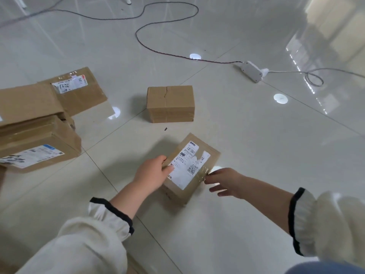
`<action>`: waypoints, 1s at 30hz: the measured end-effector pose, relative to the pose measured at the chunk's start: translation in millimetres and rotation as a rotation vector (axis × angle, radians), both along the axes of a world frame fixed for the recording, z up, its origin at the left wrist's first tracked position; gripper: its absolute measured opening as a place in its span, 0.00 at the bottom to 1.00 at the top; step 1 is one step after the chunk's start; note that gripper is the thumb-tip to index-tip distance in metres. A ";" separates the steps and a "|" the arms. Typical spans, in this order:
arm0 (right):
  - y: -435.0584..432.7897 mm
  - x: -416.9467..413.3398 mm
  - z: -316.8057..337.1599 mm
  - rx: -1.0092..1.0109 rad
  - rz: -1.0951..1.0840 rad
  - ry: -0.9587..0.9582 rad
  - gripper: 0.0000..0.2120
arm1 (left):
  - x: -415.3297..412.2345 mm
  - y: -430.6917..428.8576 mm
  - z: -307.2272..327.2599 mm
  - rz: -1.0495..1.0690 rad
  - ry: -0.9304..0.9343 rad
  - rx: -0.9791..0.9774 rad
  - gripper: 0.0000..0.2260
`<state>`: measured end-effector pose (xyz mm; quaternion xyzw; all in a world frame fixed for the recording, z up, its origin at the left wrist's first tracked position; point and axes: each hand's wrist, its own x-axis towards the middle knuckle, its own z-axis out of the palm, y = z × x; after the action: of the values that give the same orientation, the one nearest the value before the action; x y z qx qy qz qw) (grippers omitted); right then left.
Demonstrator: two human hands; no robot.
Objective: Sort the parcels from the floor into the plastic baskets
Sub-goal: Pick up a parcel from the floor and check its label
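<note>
Currently left hand [153, 173] grips parcel [210, 156] by its left edge, thumb on label [187, 162]; right hand [225, 181], fingers spread, sits just beside its right edge. Clamp both sides squarely before lifting.

A glossy floor [256, 155] of pale tiles with thin grout lines mirrors round ceiling lights [280, 98] and bright windows at far right, while a dark twisted cable [166, 22] snakes from far left to a white power strip [249, 71].
</note>
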<state>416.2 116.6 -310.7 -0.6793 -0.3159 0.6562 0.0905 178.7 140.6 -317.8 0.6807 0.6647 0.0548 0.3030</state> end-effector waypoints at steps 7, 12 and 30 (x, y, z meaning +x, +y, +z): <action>15.0 -9.5 -4.1 0.249 -0.211 0.092 0.12 | 10.5 -35.9 -9.9 0.467 -0.442 -0.191 0.12; 10.7 -6.9 -15.0 0.349 -0.145 0.096 0.08 | 9.5 -35.7 -8.3 0.516 -0.569 -0.285 0.19; -20.7 -32.9 11.5 0.308 -0.228 -0.047 0.12 | 15.5 -35.0 4.8 0.583 -0.583 -0.388 0.16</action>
<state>383.3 95.9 -299.2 -0.7040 -0.3355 0.5694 0.2598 194.2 105.6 -313.0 0.3518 0.7135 0.2019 0.5713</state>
